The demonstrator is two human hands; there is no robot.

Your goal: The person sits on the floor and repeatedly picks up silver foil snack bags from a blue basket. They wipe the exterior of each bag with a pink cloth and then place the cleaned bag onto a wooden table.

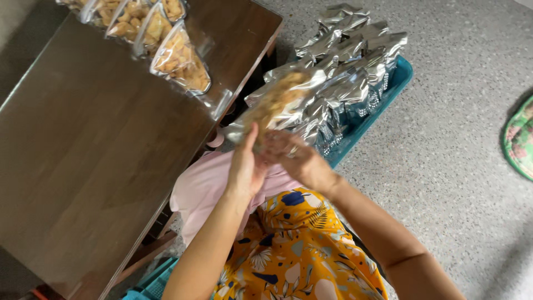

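Both my hands hold one clear-fronted silver pouch of golden snack pieces [276, 101] over my lap. My left hand [245, 166] grips its lower end from the left, thumb up along the bag. My right hand [294, 157] pinches the same end from the right; it is blurred. The pouch tilts up and away from me, toward the teal crate [401, 78] on the floor, which is packed with several silver pouches [350, 55].
A dark brown wooden table [94, 139] fills the left side. A row of several filled clear pouches [161, 39] lies along its far edge. The floor is grey speckled stone [455, 139]. A green patterned cloth [521, 139] shows at the right edge. Another teal crate corner [152, 283] sits below.
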